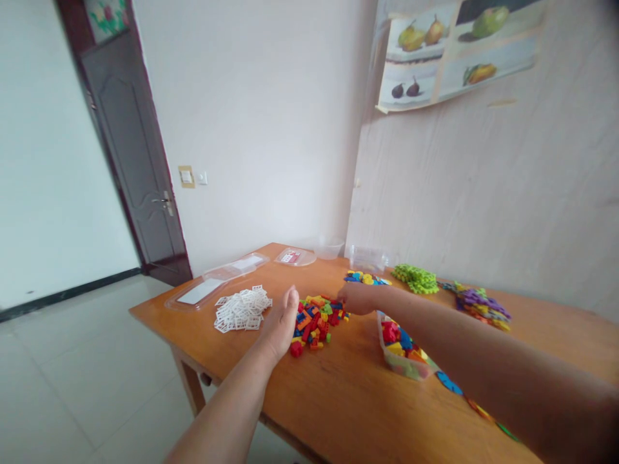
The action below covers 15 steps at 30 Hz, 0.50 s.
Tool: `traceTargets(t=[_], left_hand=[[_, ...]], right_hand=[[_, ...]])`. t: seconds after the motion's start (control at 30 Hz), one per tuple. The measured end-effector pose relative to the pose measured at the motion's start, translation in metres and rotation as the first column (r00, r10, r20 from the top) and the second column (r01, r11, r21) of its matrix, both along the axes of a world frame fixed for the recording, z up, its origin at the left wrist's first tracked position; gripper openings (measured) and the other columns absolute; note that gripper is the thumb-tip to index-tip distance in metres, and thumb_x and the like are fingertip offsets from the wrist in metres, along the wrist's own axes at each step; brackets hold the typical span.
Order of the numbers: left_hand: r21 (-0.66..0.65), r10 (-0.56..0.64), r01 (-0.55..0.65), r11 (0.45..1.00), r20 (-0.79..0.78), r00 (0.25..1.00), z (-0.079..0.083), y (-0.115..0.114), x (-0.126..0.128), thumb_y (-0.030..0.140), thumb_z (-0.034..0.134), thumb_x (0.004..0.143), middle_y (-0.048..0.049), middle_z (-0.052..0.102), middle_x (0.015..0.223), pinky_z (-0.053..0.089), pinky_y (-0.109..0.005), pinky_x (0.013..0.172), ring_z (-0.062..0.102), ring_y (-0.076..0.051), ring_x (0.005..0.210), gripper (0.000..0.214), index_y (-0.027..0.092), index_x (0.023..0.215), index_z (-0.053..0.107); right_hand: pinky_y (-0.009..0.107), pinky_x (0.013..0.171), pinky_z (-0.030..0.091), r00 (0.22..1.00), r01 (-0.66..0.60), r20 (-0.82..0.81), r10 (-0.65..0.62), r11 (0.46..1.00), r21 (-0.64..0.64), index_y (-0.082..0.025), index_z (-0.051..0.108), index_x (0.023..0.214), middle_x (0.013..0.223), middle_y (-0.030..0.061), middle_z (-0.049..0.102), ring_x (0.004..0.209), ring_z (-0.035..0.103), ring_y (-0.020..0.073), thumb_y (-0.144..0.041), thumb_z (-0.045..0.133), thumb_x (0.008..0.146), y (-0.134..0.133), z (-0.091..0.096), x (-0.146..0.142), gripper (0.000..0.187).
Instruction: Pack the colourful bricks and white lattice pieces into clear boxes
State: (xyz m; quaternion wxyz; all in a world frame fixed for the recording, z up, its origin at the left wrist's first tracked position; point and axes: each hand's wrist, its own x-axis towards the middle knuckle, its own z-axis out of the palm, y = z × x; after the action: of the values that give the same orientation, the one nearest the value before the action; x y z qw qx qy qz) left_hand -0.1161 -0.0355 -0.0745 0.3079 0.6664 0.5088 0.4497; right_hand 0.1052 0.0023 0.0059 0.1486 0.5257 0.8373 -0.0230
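A pile of small coloured building bricks [316, 320] lies in the middle of the wooden table [338, 393]. My left hand [281, 321] stands on its edge against the pile's left side, fingers stretched out together, holding nothing. My right hand [356, 298] rests at the pile's far right edge with fingers curled; whether it holds a brick is hidden. My right forearm passes over a clear plastic tub [402, 353] filled with more coloured bricks.
A heap of white lattice pieces [242, 309] lies left of the pile. Clear lids [217, 281] and empty clear tubs [329, 247] sit at the table's far edge. Green pieces [416, 279] and purple-mixed pieces [481, 305] lie by the wall. A dark door [133, 154] stands at left.
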Motion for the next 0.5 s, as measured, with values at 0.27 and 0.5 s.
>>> traceTargets(t=[0.27,0.5], left_hand=[[0.002,-0.004,0.004,1.000,-0.041,0.999,0.007,-0.007,0.003,0.072,0.018,0.092,-0.0101,0.041,0.154,0.029,-0.035,0.116,0.038,-0.023,0.142,0.080,0.020,0.149,0.039],[0.002,0.011,-0.011,1.000,-0.033,0.999,0.007,-0.006,0.003,0.072,0.019,0.092,-0.0100,0.044,0.152,0.030,-0.036,0.116,0.040,-0.023,0.141,0.078,0.021,0.149,0.040]], right_hand=[[0.022,0.069,0.046,0.996,0.017,-0.091,-0.023,0.998,-0.066,-0.020,0.076,0.105,0.095,0.0051,0.077,0.086,0.069,0.0188,-0.018,0.058,0.076,-0.010,0.003,0.009,0.033],[0.023,0.075,0.048,0.990,0.071,-0.125,-0.064,0.996,0.055,-0.022,0.074,0.115,0.104,0.0050,0.076,0.091,0.069,0.0200,-0.018,0.058,0.076,-0.008,0.018,-0.008,0.042]])
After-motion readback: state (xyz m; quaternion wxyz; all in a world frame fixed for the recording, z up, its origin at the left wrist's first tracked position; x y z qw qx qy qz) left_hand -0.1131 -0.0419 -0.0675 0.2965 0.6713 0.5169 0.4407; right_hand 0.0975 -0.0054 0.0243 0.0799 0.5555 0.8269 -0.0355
